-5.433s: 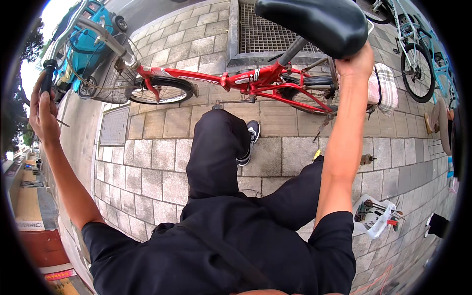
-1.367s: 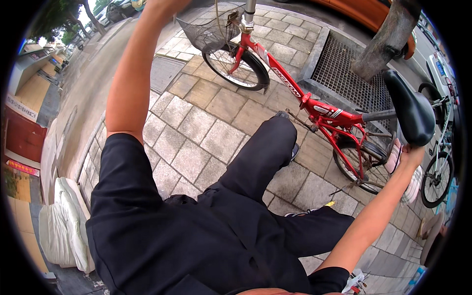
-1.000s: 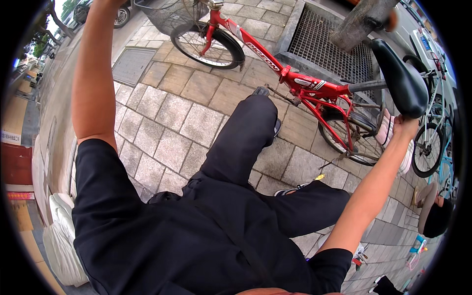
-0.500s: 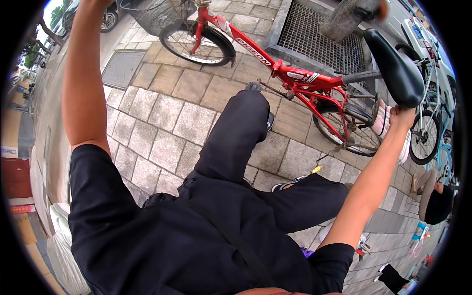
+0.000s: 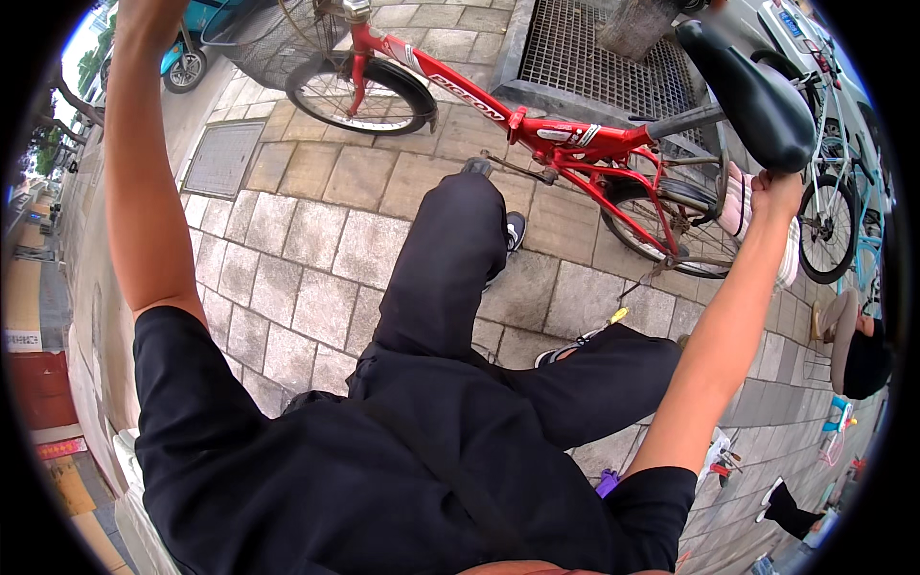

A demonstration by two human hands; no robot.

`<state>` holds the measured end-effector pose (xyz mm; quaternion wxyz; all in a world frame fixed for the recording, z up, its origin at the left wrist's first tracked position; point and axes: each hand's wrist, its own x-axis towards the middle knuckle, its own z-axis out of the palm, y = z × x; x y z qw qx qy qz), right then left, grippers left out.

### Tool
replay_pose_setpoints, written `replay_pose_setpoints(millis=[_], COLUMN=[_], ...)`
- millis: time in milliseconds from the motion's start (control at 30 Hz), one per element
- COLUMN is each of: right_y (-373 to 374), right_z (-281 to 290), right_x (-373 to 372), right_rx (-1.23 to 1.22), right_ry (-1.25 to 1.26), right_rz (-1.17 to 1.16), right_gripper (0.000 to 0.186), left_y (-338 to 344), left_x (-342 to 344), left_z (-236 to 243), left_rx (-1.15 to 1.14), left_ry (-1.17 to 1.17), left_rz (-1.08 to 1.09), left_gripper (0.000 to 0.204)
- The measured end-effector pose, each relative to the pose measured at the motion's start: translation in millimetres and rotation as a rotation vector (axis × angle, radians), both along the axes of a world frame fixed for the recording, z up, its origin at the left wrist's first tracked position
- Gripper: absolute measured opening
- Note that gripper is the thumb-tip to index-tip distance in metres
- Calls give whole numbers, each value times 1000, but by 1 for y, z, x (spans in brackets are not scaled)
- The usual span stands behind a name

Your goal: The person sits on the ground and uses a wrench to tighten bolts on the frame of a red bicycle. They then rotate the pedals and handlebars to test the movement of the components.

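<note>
A red bicycle stands on the paving before me, its front wheel to the left and its black saddle to the right. My right hand is closed at the saddle's rear end, fingers curled under its edge. Just below that hand, a pale pink and white bundle is strapped at the bicycle's rear. My left forearm stretches up past the top edge, so the hand itself lies out of sight. A wire basket hangs at the bicycle's front, near that arm. The handlebar is cut off.
Beyond the bicycle are a metal tree grate and a trunk. Another bicycle stands at right, near a crouching person. A metal cover lies in the paving at left. A teal scooter is at upper left.
The bicycle has shifted left and slightly up in the picture, along with the surrounding paving. A teal scooter now shows at upper left. My right hand has stayed on the saddle.
</note>
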<state>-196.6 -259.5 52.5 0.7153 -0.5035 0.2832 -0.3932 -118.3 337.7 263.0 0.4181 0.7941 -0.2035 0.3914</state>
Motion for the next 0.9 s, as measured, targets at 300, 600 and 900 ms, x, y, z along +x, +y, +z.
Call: replay_pose_setpoints(millis=[300, 600, 900], right_y=[-6, -23, -22], right_z=[0, -12, -23], right_x=[1, -7, -40], right_rx=[19, 6, 2], right_ry=[11, 15, -90], right_rz=[-22, -92, 47], right_gripper=[15, 16, 28], left_y=[34, 40, 88], left_x=[36, 15, -8], left_z=[7, -9, -16], left_rx=[198, -8, 139], left_ry=[-120, 14, -5], left_rz=[-1, 12, 115], left_gripper=[49, 41, 43])
